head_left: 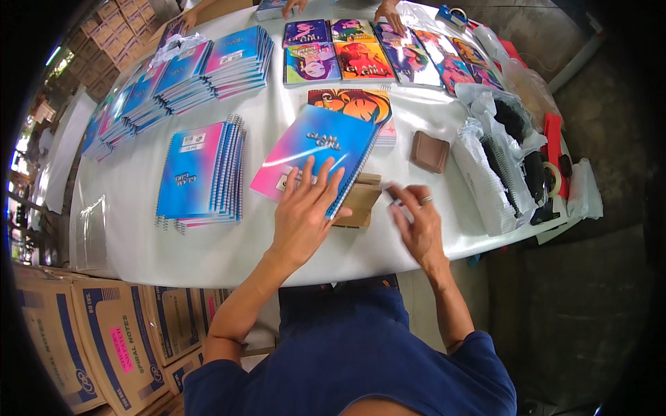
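My left hand lies with fingers spread on a blue and pink spiral notebook, pressing on its lower part. The notebook sits at a slant over another notebook with an orange cartoon cover. Under its lower right edge is a small brown cardboard box, partly hidden. Just right of that box, my right hand has its fingers curled and thumb drawn in. Its fingertips are blurred around something small and dark that I cannot make out. A flat brown block rests beyond my right hand.
A stack of blue and pink spiral notebooks stands to the left, with larger stacks behind it. Colourful cartoon-covered notebooks line the far side, where another person's hand reaches in. White plastic-wrapped bundles lie right; cartons stand lower left.
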Demonstrator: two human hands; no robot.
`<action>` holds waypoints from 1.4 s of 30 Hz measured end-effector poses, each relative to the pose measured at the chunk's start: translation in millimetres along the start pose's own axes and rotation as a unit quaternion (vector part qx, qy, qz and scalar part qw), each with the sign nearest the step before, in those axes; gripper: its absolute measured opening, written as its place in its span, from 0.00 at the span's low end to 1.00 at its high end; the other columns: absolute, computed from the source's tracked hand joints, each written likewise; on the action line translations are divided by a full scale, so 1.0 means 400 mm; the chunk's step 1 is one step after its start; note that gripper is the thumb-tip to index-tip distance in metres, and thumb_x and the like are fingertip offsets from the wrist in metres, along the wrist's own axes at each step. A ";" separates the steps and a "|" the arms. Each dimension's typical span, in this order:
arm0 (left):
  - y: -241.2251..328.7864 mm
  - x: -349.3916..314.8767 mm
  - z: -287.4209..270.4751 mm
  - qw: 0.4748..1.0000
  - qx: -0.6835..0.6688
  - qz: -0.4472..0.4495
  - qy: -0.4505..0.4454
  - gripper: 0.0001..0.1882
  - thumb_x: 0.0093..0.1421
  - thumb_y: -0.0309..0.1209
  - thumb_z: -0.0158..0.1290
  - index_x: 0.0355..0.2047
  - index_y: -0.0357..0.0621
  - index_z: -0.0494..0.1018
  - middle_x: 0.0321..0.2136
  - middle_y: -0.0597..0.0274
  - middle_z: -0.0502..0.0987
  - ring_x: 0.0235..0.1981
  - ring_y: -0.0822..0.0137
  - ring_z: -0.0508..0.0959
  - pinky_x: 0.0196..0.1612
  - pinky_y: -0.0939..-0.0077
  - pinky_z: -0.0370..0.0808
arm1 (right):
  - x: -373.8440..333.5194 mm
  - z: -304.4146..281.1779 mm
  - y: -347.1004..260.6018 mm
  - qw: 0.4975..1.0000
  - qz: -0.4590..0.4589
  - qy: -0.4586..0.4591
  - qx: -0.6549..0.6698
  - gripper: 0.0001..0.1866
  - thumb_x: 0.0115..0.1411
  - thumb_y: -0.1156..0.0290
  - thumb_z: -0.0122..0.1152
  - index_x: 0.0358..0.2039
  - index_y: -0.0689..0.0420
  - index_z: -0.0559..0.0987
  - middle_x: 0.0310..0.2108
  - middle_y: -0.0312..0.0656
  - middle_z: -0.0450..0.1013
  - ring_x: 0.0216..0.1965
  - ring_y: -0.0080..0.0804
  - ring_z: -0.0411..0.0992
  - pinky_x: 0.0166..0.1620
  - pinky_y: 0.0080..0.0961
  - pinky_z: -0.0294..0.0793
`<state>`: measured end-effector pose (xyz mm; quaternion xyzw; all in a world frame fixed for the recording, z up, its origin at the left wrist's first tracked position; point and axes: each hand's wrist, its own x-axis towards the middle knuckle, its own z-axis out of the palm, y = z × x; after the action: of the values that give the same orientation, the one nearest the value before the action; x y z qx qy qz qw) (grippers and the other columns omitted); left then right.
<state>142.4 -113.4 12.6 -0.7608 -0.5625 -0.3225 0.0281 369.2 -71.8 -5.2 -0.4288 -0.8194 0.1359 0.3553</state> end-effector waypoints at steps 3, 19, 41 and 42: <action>0.003 0.009 0.025 0.998 0.052 0.014 0.031 0.34 0.53 0.32 0.61 0.61 0.44 0.65 0.60 0.56 0.68 0.62 0.46 0.65 0.61 0.50 0.60 | -0.011 -0.017 -0.116 0.997 -0.055 -0.042 0.027 0.21 0.56 0.66 0.65 0.51 0.50 0.78 0.39 0.45 0.69 0.36 0.40 0.71 0.40 0.34 0.73; -0.039 0.037 -0.054 0.989 0.111 0.010 0.099 0.30 0.54 0.28 0.58 0.58 0.49 0.69 0.57 0.63 0.72 0.60 0.49 0.68 0.60 0.52 0.63 | 0.066 -0.050 -0.121 0.972 -0.046 -0.126 0.194 0.11 0.65 0.71 0.55 0.44 0.62 0.79 0.30 0.48 0.72 0.29 0.36 0.72 0.34 0.28 0.72; -0.273 -0.070 -0.249 0.993 0.043 -0.105 -0.037 0.37 0.50 0.34 0.63 0.62 0.56 0.66 0.66 0.66 0.61 0.71 0.52 0.46 0.69 0.49 0.43 | 0.480 0.174 0.360 0.931 0.327 -0.154 -0.048 0.21 0.49 0.60 0.71 0.26 0.68 0.76 0.24 0.51 0.76 0.22 0.38 0.77 0.27 0.29 0.77; -0.266 -0.062 -0.234 0.994 0.020 -0.099 -0.031 0.36 0.50 0.33 0.63 0.61 0.55 0.67 0.65 0.65 0.62 0.71 0.53 0.47 0.68 0.49 0.43 | 0.484 0.178 0.378 0.934 0.322 -0.151 -0.013 0.21 0.47 0.60 0.72 0.24 0.67 0.75 0.22 0.49 0.76 0.20 0.37 0.77 0.25 0.28 0.77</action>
<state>2.5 -133.5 39.7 -0.7104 -0.6419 -0.2886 -0.0064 337.5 178.8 -45.4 -0.6487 -0.6829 0.2961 0.1589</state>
